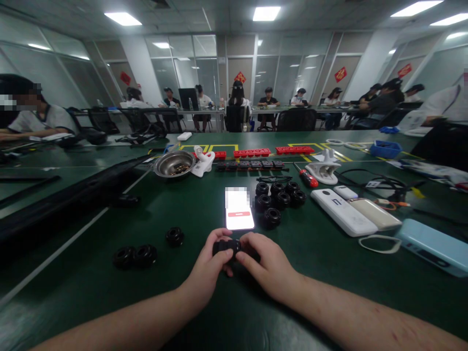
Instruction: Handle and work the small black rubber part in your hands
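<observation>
My left hand and my right hand meet low on the green table, both with fingers closed round a small black round part held between them. Just beyond lies a lit phone, screen up. A cluster of several black round parts sits right of the phone. Three more black parts lie to the left of my hands.
A metal bowl with small pieces, a white clip, red strips, a red-handled screwdriver, white and beige power banks, a light blue box, cables and a long black rail surround the spot. Other people sit at tables behind.
</observation>
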### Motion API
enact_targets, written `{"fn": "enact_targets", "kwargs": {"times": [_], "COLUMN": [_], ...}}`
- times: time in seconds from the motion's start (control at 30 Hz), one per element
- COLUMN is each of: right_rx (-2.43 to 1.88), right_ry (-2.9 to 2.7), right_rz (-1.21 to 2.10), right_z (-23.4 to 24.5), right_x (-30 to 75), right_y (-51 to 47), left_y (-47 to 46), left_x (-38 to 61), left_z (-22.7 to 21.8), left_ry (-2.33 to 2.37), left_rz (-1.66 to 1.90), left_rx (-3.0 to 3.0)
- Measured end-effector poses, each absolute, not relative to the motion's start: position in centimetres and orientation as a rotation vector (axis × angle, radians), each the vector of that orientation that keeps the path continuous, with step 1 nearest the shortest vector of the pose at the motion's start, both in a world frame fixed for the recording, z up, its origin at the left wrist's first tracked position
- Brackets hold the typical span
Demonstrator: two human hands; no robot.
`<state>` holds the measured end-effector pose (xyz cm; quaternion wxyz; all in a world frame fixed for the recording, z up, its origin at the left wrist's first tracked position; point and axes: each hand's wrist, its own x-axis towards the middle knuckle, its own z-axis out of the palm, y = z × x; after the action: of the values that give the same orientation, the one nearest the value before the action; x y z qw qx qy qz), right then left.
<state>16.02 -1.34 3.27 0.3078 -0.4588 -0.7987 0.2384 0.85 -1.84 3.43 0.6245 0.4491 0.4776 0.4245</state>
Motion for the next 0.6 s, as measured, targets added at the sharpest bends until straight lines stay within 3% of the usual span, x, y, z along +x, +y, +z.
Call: {"fn": "enact_targets", "kwargs": {"times": [0.27, 0.47, 0.6], "right_rx": [-0.929, -1.152, -1.214], "right_ry": [-2.159, -2.054, -2.152], "right_rz": [0.522, 0.646, 0.536], "right_z": [2.97, 3.29, 3.51], "right_x": [16.37, 16.23, 16.09], "right_y": [-1.84, -1.85, -1.74], "left_y": [-1.63, -2.00, -1.97], "left_x": [1.03, 0.80, 0.42], "left_z": [2.83, 3.19, 3.07], "left_ry": [1.079, 1.086, 1.027], "left_rz": [0.974, 0.979, 0.988], "left_rx": [1.012, 0.993, 0.996]}}
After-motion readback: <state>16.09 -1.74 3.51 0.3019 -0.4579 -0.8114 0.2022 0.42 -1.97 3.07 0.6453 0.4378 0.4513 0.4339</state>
